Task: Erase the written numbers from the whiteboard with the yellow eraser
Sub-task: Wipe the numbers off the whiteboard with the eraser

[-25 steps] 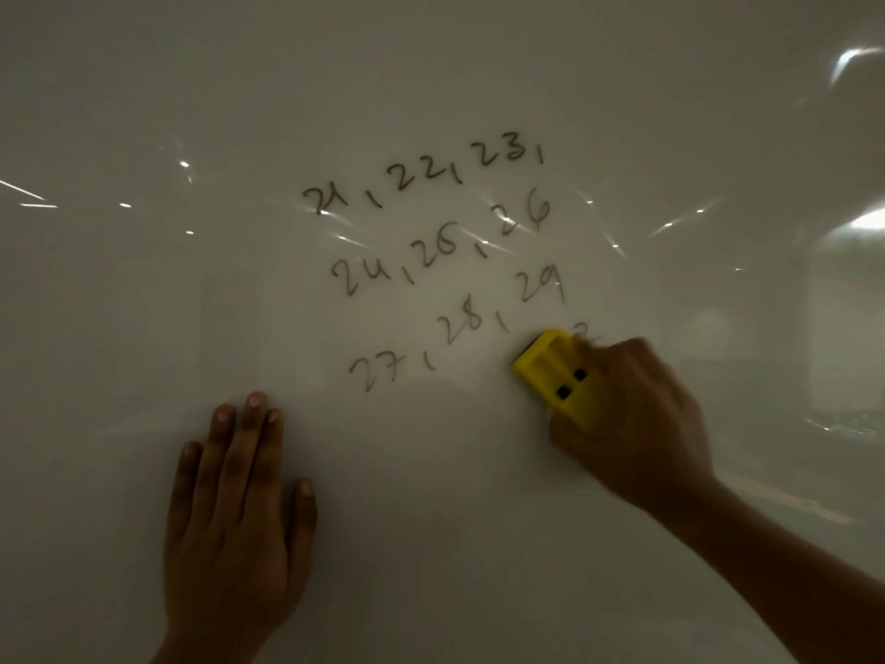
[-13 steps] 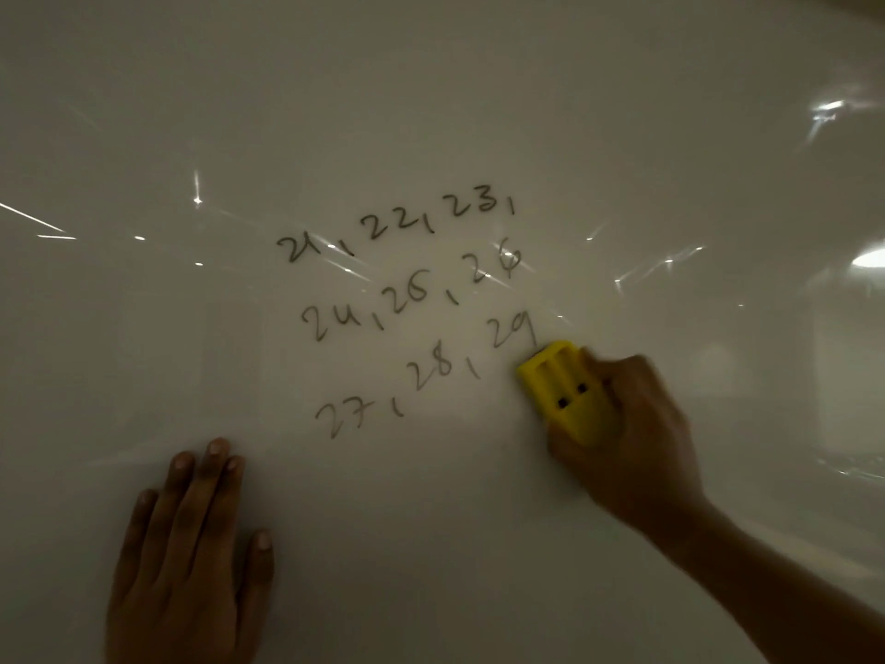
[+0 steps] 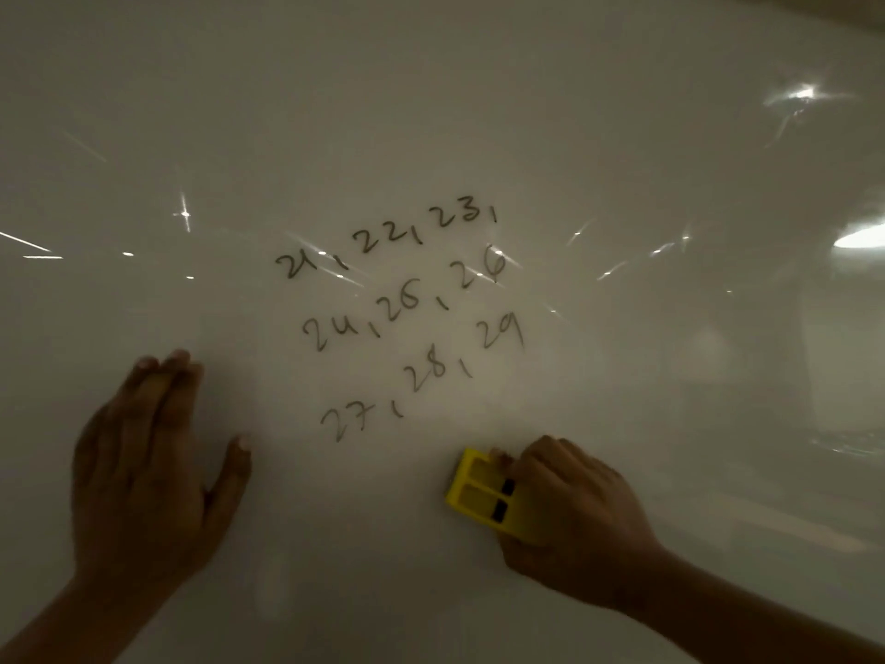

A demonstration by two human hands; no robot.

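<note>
The whiteboard [image 3: 622, 160] fills the view. Dark handwritten numbers [image 3: 407, 313] run in three slanted rows: 21, 22, 23, then 24, 25, 26, then 27, 28, 29. My right hand [image 3: 574, 515] grips the yellow eraser [image 3: 479, 491] and presses it on the board, below the 29 and to the right of the 27, clear of the writing. My left hand [image 3: 148, 462] lies flat on the board, fingers together and thumb out, left of the 27.
Bright reflections of ceiling lights streak the glossy board at the left [image 3: 184, 214] and upper right [image 3: 804, 94]. A pale reflected shape [image 3: 862, 238] glows at the right edge. Both forearms enter from the bottom corners.
My right hand has slid the eraser down and left from beside the 29 to below the last row. My left hand has shifted up the board. The view has tilted, so the numbers sit higher.
</note>
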